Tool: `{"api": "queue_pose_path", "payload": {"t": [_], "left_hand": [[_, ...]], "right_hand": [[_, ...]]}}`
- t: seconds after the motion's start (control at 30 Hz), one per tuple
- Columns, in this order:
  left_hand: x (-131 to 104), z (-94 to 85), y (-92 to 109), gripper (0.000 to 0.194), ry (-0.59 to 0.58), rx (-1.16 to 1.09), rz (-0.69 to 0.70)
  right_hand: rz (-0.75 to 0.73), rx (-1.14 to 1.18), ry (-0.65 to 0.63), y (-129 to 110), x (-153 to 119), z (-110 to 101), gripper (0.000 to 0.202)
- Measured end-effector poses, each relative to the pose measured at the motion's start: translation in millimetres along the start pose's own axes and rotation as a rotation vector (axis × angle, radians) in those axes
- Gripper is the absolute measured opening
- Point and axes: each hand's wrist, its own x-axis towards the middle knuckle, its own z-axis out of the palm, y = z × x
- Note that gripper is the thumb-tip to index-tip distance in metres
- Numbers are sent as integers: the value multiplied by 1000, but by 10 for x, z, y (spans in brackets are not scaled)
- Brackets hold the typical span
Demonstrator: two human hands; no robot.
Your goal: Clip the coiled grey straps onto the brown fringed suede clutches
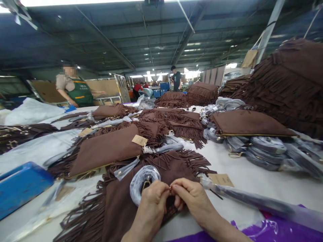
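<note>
My left hand [153, 198] and right hand [190, 192] meet, fingertips pinched on a tiny piece [171, 189], perhaps metal, above the brown fringed bag [118, 201] lying on the bench [244, 173]. From them, a plastic-wrapped coil [135, 188] sits on the bag at ten o'clock; a paper tag [223, 179] lies at two.

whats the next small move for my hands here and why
Probably ease the right hand back slightly, with the left hand holding the small gold-coloured piece. Both hands' fingertips meet on it and hide most of it, so how it sits above the brown fringed bag can't be told; a clearer view would likely help before any firmer pull.
</note>
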Motion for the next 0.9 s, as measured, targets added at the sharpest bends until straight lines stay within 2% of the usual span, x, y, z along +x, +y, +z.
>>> {"api": "queue_pose_path", "payload": {"t": [0.13, 0.23, 0.43, 0.67, 0.83, 0.9], "left_hand": [[2, 50, -53, 25, 65, -13, -16], [8, 83, -82, 26, 87, 0, -1], [2, 83, -82, 28, 74, 33, 12], [2, 56, -1, 31, -1, 71, -2], [-32, 15, -32, 33, -41, 90, 40], [-65, 7, -61, 32, -20, 74, 74]], "right_hand": [[124, 360, 18, -24, 10, -33, 51], [164, 451, 17, -46, 7, -44, 48], [183, 386, 37, -29, 28, -39, 44], [142, 213, -18, -26, 30, -22, 37], [111, 189, -5, -13, 45, 16, 33], [111, 198, -1, -21, 24, 50, 32]]}}
